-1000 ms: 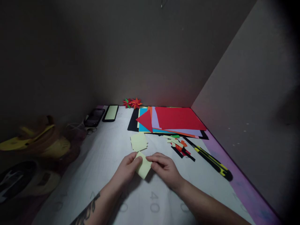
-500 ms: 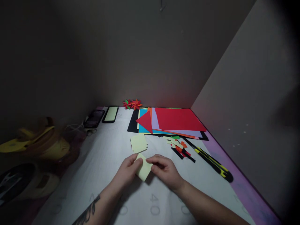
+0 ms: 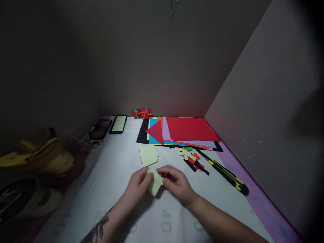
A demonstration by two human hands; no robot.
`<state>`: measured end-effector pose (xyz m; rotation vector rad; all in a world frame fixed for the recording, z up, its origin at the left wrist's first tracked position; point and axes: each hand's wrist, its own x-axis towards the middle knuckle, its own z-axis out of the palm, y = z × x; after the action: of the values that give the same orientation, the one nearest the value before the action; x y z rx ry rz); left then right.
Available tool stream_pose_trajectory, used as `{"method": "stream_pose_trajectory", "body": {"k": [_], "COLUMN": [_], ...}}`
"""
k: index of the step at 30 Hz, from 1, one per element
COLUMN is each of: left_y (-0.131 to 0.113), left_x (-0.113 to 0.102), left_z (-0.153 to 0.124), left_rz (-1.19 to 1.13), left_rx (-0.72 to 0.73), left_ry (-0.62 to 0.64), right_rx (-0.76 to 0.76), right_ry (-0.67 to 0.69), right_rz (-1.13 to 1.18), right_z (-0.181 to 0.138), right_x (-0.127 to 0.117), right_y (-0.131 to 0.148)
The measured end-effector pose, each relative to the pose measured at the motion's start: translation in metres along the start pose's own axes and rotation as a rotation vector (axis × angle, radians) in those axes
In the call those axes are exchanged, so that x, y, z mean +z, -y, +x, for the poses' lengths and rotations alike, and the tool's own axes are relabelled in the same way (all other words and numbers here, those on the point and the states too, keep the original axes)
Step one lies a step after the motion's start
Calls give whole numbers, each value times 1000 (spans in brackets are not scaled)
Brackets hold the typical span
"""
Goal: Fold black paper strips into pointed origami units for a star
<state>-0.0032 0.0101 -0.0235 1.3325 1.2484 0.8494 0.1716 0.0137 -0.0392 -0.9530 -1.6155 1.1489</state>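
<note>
A small pale-yellow paper square (image 3: 155,183) is held just above the surface (image 3: 113,192), near its middle, between both hands. Its left edge is pinched by the left hand (image 3: 138,185), with the thumb laid on top. Its upper right edge is pinched by the right hand (image 3: 177,182), whose fingertips are curled down onto it. Each grip is closed narrowly on the paper. The square is tilted, with one corner pointed toward the person. A raised flap seems to be formed along its upper edge, though its exact shape cannot be told.

Just beyond the hands, a few more pale-yellow cut squares (image 3: 149,154) are laid flat, loosely stacked. To the right of these, a small heap of paper scraps (image 3: 191,157) in yellow, green, orange, red and black is scattered. Further right, near the purple edge of the surface, a yellow-and-black utility knife (image 3: 226,172) is laid at a slant.

At the far side, a fanned pile of coloured sheets (image 3: 191,129) is spread, with a large red sheet on top and black, blue, lilac and orange ones showing beneath. A red triangle (image 3: 155,131) is laid over its left part. Behind the pile, against the wall, two folded paper stars (image 3: 141,113) are set touching each other. To their left, two phones (image 3: 118,124) are laid side by side. A yellow bag (image 3: 43,155) is seen off the left edge, in shadow.
</note>
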Motion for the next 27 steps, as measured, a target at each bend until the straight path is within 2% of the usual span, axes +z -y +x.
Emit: {"method": "stream_pose_trajectory", "body": {"k": [4, 8, 17, 27], "left_y": [-4, -8, -2, -6], "left_x": [3, 7, 6, 5], "left_z": [-5, -9, -7, -8], "left_rz": [258, 354, 387, 389], "left_rx": [120, 153, 161, 148], "left_ry": [28, 110, 78, 111], "right_rx": [96, 176, 250, 215], "right_ry": [-66, -45, -41, -5], "right_rz": [-69, -87, 27, -37], "right_z": [1, 1, 1, -1], "right_x": [5, 9, 9, 10], "right_y": [2, 5, 5, 1]}}
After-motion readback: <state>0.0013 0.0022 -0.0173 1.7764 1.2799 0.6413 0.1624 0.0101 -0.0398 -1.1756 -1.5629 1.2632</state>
